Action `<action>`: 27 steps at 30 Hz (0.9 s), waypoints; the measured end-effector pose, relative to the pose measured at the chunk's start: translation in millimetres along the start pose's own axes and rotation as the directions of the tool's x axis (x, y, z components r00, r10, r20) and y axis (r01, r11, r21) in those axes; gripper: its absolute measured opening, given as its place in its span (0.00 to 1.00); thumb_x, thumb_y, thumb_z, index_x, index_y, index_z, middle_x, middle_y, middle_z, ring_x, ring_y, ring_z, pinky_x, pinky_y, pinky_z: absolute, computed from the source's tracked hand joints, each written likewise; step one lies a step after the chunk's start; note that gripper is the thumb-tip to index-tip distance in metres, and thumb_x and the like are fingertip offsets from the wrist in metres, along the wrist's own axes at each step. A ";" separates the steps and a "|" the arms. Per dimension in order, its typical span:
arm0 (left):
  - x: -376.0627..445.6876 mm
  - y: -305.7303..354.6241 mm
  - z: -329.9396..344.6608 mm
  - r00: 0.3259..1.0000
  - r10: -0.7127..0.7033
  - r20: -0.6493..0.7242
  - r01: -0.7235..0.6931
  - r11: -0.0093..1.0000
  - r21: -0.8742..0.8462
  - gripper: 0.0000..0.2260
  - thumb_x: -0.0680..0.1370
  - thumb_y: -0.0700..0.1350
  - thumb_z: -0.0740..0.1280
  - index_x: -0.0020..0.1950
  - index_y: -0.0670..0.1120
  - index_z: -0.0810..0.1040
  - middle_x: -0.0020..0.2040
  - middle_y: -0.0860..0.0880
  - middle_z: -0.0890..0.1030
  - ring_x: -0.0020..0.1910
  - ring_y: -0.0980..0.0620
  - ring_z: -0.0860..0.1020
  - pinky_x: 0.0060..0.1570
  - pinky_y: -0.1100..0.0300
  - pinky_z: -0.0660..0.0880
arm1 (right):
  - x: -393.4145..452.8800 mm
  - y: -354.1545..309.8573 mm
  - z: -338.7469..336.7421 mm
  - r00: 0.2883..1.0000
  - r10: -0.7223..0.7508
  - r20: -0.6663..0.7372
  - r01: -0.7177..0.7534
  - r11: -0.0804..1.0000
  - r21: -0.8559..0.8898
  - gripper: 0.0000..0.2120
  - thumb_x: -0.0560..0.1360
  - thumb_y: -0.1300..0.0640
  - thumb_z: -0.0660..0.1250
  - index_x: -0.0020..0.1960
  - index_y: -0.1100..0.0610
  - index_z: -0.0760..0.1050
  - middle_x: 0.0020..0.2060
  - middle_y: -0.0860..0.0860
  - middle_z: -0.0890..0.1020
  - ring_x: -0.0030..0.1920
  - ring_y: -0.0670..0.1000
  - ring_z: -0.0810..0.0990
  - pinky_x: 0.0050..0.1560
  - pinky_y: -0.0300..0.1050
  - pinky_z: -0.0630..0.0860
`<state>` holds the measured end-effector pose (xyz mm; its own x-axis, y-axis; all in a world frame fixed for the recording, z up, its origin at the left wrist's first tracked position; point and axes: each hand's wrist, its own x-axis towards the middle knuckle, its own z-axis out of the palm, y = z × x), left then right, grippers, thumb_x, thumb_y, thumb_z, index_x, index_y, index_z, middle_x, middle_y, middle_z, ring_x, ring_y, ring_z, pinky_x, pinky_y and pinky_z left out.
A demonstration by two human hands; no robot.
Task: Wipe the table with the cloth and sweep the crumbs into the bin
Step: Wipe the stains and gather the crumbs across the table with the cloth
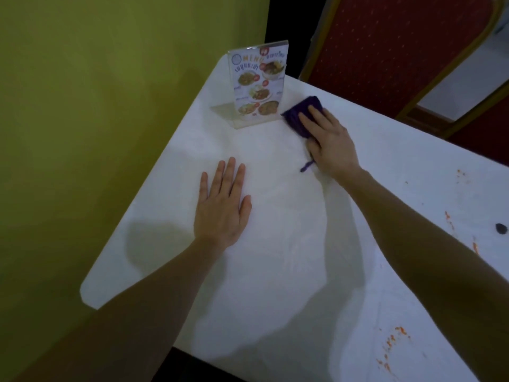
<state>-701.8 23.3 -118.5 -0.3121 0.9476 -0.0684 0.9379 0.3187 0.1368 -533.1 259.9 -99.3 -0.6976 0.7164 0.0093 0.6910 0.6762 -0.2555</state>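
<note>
Table (275,244): one, white; orange crumbs (396,337) lay right.
Cloth (296,117): one, purple, lay under flat fingers of right hand (330,144), beside menu stand (257,84).
Left hand (220,205): flat, held nothing.

The right hand (327,139) hides much of the cloth (298,114), and the dark blob (501,228) by the right edge is unidentifiable.

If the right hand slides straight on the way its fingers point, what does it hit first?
Likely the menu stand, right side; the cloth under the right hand would touch it first.
</note>
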 end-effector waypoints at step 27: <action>-1.5 -1.8 1.4 1.000 0.003 0.005 -0.003 1.000 0.020 0.29 0.82 0.56 0.45 0.82 0.46 0.51 0.82 0.45 0.51 0.81 0.45 0.50 0.77 0.41 0.50 | -36.5 -40.1 17.4 0.950 0.257 -0.180 -0.243 0.965 0.097 0.27 0.74 0.58 0.61 0.73 0.55 0.70 0.74 0.59 0.68 0.74 0.64 0.64 0.70 0.59 0.66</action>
<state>-702.8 21.3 -120.0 -0.3087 0.9484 -0.0725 0.9417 0.3155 0.1167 -538.7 203.7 -106.2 -0.4507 0.8849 0.1172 0.8180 0.4620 -0.3426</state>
